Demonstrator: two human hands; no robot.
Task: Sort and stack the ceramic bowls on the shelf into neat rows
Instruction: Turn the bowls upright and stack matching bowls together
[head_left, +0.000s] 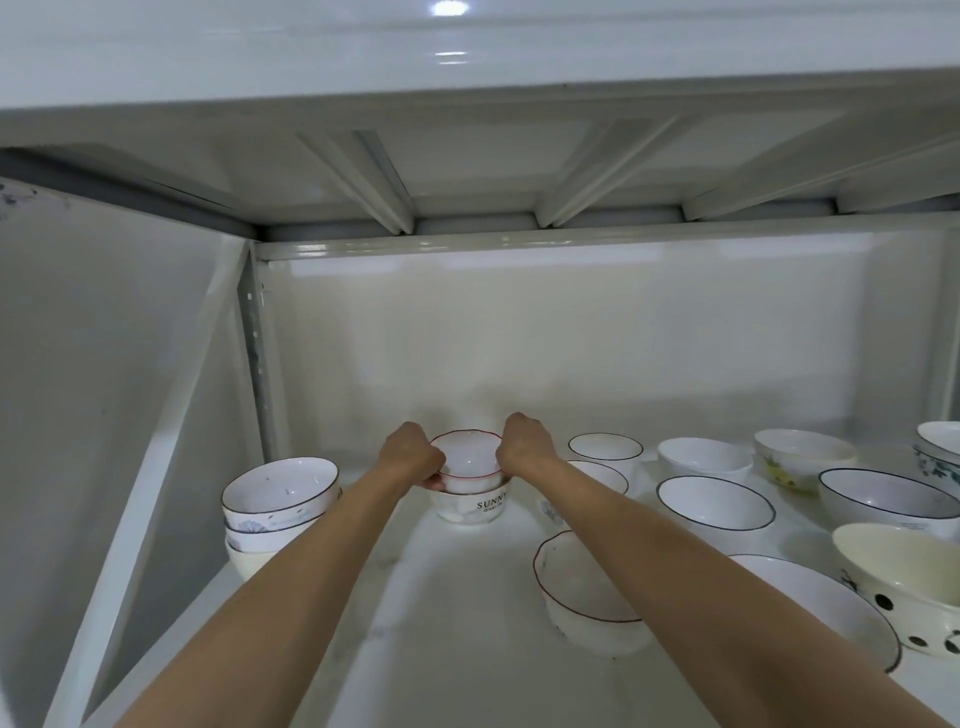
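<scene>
The left hand (410, 454) and right hand (524, 441) are gripping the red-rimmed bowl (466, 457) by opposite sides of its rim, fingers curled over the edge. It is sitting in the mouth of a white bowl (470, 506) lettered "SUNNY" (a smaller line beneath is too blurred to read), at the middle of the shelf (457, 623). A stack (278, 506) of dark-rimmed bowls is standing to the left. To the right, single bowls are lying scattered, among them a cream spotted bowl (904, 587).
</scene>
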